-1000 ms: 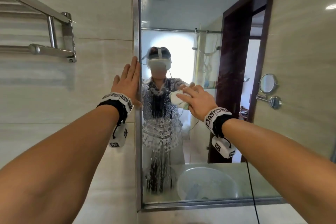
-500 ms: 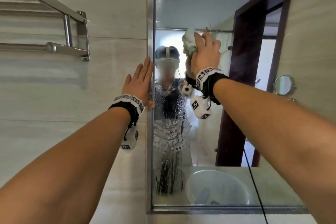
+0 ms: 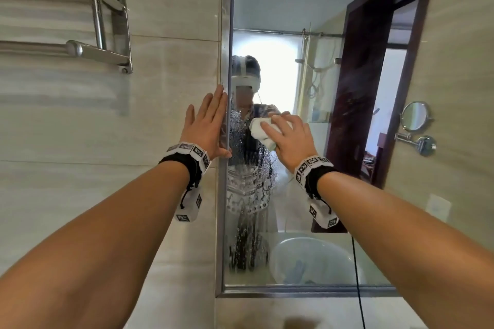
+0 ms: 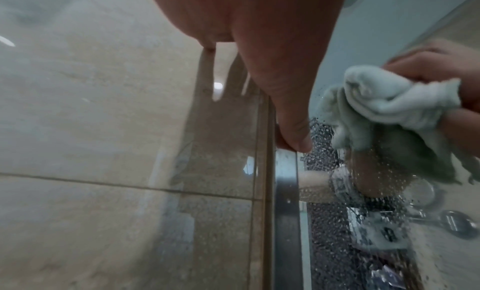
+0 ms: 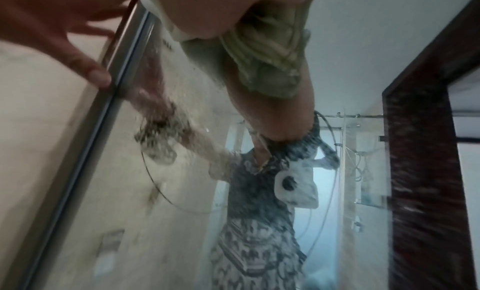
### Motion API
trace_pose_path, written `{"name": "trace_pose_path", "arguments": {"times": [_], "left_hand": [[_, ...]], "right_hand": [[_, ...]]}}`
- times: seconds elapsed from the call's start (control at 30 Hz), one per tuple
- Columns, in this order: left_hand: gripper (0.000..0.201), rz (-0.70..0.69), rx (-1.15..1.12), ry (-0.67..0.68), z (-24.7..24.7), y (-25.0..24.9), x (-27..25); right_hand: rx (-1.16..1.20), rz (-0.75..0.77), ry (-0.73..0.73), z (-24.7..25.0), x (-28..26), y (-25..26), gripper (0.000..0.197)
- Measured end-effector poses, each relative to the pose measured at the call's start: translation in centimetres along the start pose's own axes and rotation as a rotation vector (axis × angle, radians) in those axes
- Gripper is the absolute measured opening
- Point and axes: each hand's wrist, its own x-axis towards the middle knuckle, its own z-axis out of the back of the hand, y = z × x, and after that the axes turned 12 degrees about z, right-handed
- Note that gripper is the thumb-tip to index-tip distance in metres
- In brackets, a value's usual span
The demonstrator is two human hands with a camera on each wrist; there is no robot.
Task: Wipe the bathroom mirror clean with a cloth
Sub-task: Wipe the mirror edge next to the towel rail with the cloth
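- At the mirror's left edge: left hand lies flat, fingers straight, on the wall tile with the thumb on the metal frame. Holds nothing; same brace spot as in both earlier frames.
- Right hand has fingers curled round the bunched white cloth, pressing it on the glass at about chest height of the reflection, near the left edge.
- Change: half a second ago the cloth was up by the top of the reflected head; a second ago it was low, roughly where it is now. So one up-down stroke has just finished.
- Water droplets sit on the glass just left of and below the cloth, running in a streak down toward the bottom frame. Left wrist view shows beads right beside the cloth.
- Judgement: stroke column looks clearer than the wet band; the task is mid-way at best. Wet strip by the frame and lower glass still need passes.
- Right wrist view is motion-blurred; cloth visible under the palm, nothing more to read.
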Motion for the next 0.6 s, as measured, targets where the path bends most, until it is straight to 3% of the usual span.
{"name": "trace_pose_path", "arguments": {"times": [0.13, 0.27, 0.33, 0.43, 0.5, 0.6], "left_hand": [[0.152, 0.016, 0.009, -0.006, 0.3, -0.1, -0.4], [0.154, 0.028, 0.021, 0.019, 0.4, -0.3, -0.3], [0.159, 0.026, 0.037, 0.055, 0.6, -0.1, -0.1], [0.161, 0.015, 0.067, 0.071, 0.9, 0.3, -0.1], [0.160, 0.019, 0.081, 0.062, 1.0, 0.3, -0.2], [0.159, 0.020, 0.098, 0.051, 0.7, 0.3, 0.0]], "right_hand": [[-0.043, 0.088, 0.164, 0.5, -1.3, -0.2, 0.062], [0.021, 0.138, 0.238, 2.5, -1.2, -0.2, 0.043], [0.106, -0.021, 0.191, 3.5, -0.4, -0.1, 0.039], [0.190, -0.299, -0.012, 5.0, 2.6, -0.5, 0.040], [0.206, -0.376, -0.102, 6.1, 5.7, -1.1, 0.042], [0.149, -0.372, -0.155, 7.9, 11.0, -2.1, 0.047]]}}
